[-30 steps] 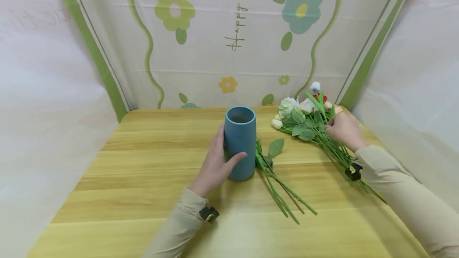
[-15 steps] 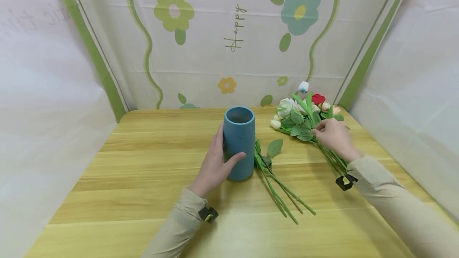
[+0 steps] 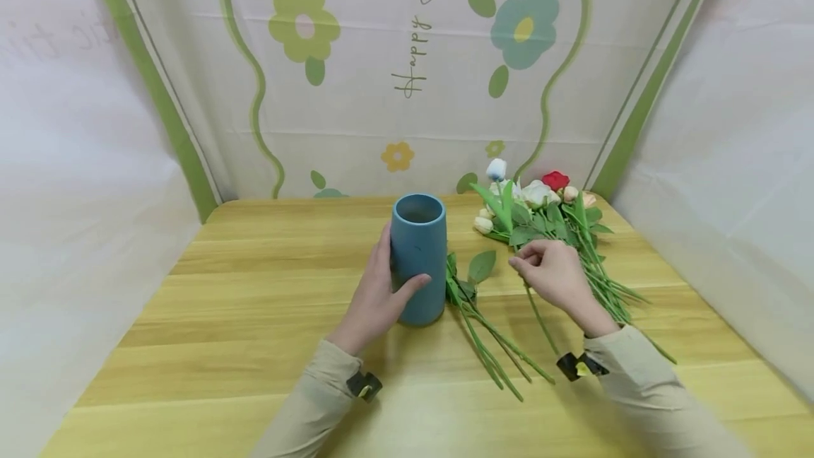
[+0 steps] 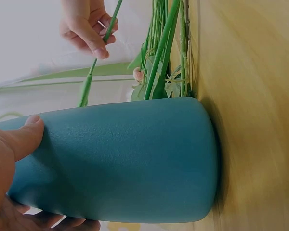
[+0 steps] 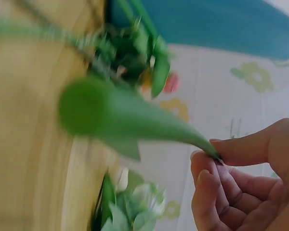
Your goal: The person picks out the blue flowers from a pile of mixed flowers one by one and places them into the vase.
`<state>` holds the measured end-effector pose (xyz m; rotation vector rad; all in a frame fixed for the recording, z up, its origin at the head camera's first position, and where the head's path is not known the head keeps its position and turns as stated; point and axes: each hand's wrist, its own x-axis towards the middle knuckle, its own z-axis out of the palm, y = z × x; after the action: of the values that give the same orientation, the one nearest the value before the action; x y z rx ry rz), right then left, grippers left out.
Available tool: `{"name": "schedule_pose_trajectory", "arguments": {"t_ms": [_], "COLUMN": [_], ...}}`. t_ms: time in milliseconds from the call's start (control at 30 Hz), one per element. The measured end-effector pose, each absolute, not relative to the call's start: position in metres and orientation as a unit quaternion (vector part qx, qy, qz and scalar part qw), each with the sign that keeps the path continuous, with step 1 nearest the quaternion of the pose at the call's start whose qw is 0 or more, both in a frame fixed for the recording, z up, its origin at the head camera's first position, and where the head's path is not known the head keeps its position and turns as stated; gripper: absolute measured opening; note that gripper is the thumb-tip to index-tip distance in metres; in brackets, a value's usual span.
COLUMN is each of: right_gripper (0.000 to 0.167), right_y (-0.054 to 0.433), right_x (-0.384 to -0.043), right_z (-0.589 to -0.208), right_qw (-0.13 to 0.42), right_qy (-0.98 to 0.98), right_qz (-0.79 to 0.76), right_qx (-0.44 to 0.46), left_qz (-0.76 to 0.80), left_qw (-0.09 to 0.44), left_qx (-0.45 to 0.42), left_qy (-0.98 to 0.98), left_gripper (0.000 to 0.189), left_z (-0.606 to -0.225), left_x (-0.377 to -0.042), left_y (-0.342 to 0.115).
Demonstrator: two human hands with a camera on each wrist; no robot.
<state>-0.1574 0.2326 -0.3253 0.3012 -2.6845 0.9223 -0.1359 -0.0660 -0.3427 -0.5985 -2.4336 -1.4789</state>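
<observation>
A blue cylindrical vase [image 3: 420, 253] stands upright on the wooden table. My left hand [image 3: 374, 299] grips its side, thumb in front and fingers around the back. Between thumb and fingertips, my right hand [image 3: 555, 276] pinches the green stem of a white tulip with a bluish base [image 3: 497, 169]. The tulip is raised, to the right of the vase and apart from it. In the right wrist view, the stem [image 5: 149, 120] points its cut end at the camera. From the left wrist, the vase [image 4: 130, 163] hides the tulip's head.
A pile of artificial flowers, with a red bloom [image 3: 556, 180] and white ones, lies at the back right, stems [image 3: 613, 292] toward the front. Several more stems [image 3: 486, 341] with leaves lie just right of the vase. A flower-printed cloth [image 3: 356, 104] hangs behind the table.
My right hand has drawn the tulip out of the pile, leftward and toward me, nearer the vase. My left hand still holds the vase in place.
</observation>
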Motion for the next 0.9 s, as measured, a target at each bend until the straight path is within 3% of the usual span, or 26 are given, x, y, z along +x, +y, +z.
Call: {"name": "schedule_pose_trajectory", "arguments": {"t_ms": [533,900], "right_gripper": [0.009,0.007], "right_y": [0.174,0.165], "right_x": [-0.137,-0.132], "right_z": [-0.332,-0.336], "right_qw": [0.119,0.141], "right_qy": [-0.916,-0.909], "right_qz": [0.37,0.378], "right_qx": [0.097,0.105], "left_qz": [-0.5,-0.5], "left_qw": [0.129,0.134], "left_qx": [-0.214,-0.217], "left_qy": [-0.829,-0.827], "left_gripper": [0.097,0.098], "left_z": [-0.343,-0.345], "left_x": [-0.136,-0.135], "left_y": [-0.069,-0.067]}}
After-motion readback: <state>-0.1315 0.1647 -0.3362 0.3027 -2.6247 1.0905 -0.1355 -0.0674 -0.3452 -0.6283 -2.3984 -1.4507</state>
